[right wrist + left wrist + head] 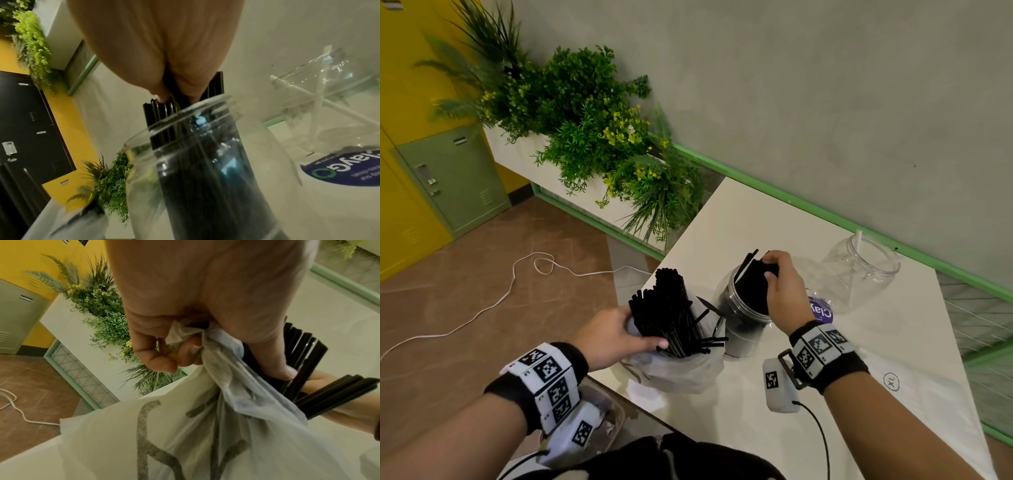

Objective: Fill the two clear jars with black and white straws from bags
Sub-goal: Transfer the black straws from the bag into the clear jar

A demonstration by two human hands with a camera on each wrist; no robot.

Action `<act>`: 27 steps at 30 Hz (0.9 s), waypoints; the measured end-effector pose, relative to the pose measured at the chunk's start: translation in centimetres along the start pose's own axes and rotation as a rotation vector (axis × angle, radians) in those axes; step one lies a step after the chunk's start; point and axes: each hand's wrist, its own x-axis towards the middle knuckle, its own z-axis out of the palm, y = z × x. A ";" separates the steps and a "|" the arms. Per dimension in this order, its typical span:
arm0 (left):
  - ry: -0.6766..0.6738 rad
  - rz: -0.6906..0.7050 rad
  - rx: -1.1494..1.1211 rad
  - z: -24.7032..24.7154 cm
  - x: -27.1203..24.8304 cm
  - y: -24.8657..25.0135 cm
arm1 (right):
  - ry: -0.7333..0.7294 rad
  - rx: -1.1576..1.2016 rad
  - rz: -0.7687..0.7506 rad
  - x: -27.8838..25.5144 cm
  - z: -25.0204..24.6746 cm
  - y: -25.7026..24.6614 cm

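Midway: our right hand (780,291) clasps black plastic straws (755,286) into the near clear jar (743,329), our left hand (613,337) grips the translucent bag (681,371) of remaining black straws (671,315), and the far clear jar (859,270) holds one white straw (857,240).

Your nearer clear plastic jar (744,318) stands upright on the table, packed with a bundle of black straws (755,284) whose tops poke past its rim. Just left of it sits your translucent white plastic bag (678,368), mouth open, with more thin black plastic straws (671,318) fanning out (some tilted sideways). The farther clear jar (859,270) holds one white straw (857,246), leaning.
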 end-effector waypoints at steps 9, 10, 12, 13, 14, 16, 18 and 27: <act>-0.004 0.017 -0.030 -0.1 -0.1 0.0 | 0.130 -0.020 -0.127 0.3 0.0 0.3; -0.004 0.021 -0.035 -0.1 -0.2 0.0 | 0.168 -0.017 -0.165 0.0 -0.1 0.3; -0.004 0.024 -0.037 -0.2 -0.2 0.0 | 0.255 -0.009 -0.244 -0.7 -0.4 0.2; -0.003 0.025 -0.037 -0.2 -0.2 0.0 | 0.290 -0.007 -0.259 -1.1 -0.7 0.3; -0.002 0.027 -0.039 -0.2 -0.2 0.0 | 0.314 -0.007 -0.249 -1.3 -0.9 0.5; -0.003 0.032 -0.038 -0.1 -0.1 0.0 | 0.326 -0.018 -0.188 -1.3 -1.2 1.1; -0.005 0.035 -0.037 0.0 -0.1 -0.1 | 0.311 -0.033 -0.119 -0.8 -1.5 1.9; -0.016 0.036 -0.043 -0.1 -0.2 0.3 | 0.186 -0.020 0.050 0.9 -3.1 3.7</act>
